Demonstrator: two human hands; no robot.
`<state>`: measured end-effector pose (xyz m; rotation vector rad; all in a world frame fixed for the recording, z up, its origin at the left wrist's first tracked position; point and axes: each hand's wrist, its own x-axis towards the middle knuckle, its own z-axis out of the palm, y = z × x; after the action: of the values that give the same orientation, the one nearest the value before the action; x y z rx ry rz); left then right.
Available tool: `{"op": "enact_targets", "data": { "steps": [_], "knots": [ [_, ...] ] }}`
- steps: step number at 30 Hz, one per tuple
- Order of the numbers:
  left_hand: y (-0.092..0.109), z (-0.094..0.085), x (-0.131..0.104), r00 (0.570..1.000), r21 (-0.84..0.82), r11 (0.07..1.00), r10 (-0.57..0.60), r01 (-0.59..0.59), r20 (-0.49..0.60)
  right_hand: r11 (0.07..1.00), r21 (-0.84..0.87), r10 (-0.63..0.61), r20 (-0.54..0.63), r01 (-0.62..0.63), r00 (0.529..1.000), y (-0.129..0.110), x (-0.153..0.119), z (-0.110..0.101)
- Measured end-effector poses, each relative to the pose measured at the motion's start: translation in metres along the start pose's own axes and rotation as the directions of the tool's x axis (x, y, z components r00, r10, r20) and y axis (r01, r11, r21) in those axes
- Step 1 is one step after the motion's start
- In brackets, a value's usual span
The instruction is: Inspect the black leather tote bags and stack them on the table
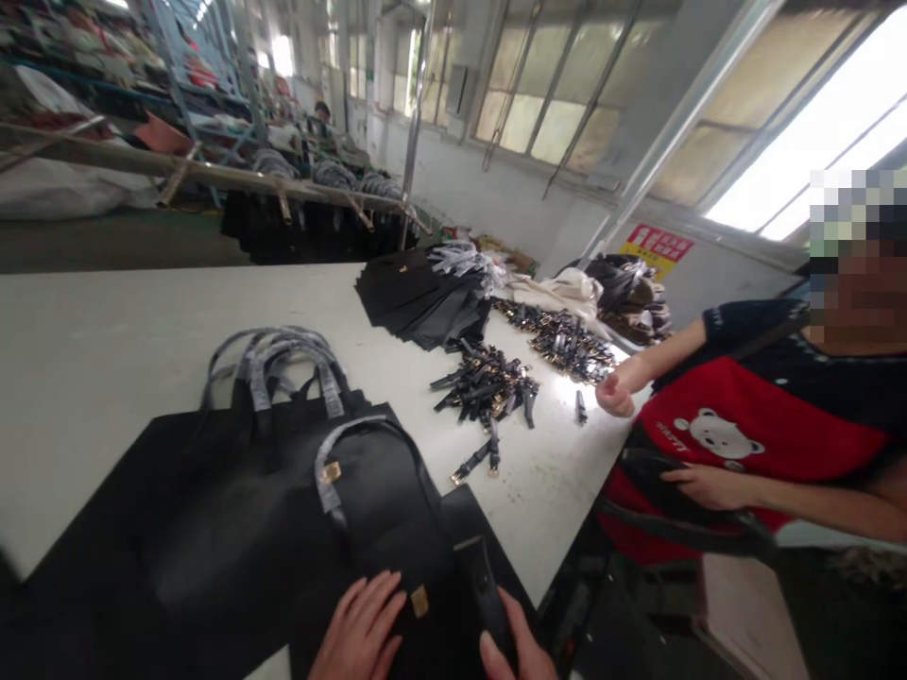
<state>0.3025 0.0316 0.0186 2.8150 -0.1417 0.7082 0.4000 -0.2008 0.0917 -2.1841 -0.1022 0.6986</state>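
Note:
Several black handbags [233,510] lie stacked on the table before me, their curved handles [327,373] wrapped in clear plastic. Gold-coloured metal plates [419,601] show on the top bag. My left hand [361,628] rests on this bag beside a plate, its fingers stretched out and holding nothing. At the bag's right edge, my right hand [522,647] is closed around a flat black strap-like piece [483,586] with a small round mark near its end. The lower parts of both hands are cut off by the frame.
Small black buckle straps [488,382] lie heaped on the white table [106,331], near black panels [429,297]. A co-worker in a red apron [751,425] sits at the right edge, one hand [616,392] near the straps. Bags hang from a metal rail [233,179] behind.

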Motion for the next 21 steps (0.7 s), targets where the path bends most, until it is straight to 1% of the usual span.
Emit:
{"op": "enact_targets", "data": {
  "steps": [2,3,4,6,9,12,14,18,21],
  "knots": [
    [0.000,-0.023,-0.021,0.991,0.039,0.996,-0.088,0.085,0.102,0.998,0.049,0.020,0.116,-0.025,0.993,-0.015,-0.013,0.001],
    [0.003,-0.031,-0.030,0.979,0.045,0.991,-0.129,0.123,0.158,0.998,0.046,0.028,0.155,-0.036,0.988,-0.021,-0.016,0.003],
    [0.006,-0.035,-0.037,0.964,0.041,0.987,-0.161,0.156,0.213,0.998,0.034,0.044,0.187,-0.051,0.981,-0.027,-0.016,0.006],
    [0.011,-0.034,-0.046,0.945,0.019,0.981,-0.192,0.194,0.263,0.997,-0.010,0.071,0.270,-0.071,0.960,-0.037,-0.011,0.017],
    [0.015,-0.024,-0.054,0.941,0.014,0.972,-0.229,0.233,0.250,0.997,-0.069,0.063,0.387,-0.039,0.920,-0.050,-0.003,0.037],
    [0.016,-0.018,-0.057,0.955,0.001,0.978,-0.205,0.209,0.213,0.994,-0.104,0.037,0.495,0.017,0.868,-0.065,0.005,0.054],
    [0.016,-0.018,-0.058,0.963,-0.013,0.981,-0.186,0.192,0.197,0.992,-0.117,0.028,0.533,0.041,0.846,-0.077,0.011,0.064],
    [0.016,-0.019,-0.058,0.969,-0.001,0.984,-0.175,0.178,0.174,0.989,-0.133,0.018,0.522,0.060,0.852,-0.095,0.025,0.079],
    [0.016,-0.020,-0.057,0.970,0.010,0.982,-0.186,0.187,0.158,0.986,-0.153,0.031,0.528,0.059,0.849,-0.101,0.028,0.080]
  ]
}}
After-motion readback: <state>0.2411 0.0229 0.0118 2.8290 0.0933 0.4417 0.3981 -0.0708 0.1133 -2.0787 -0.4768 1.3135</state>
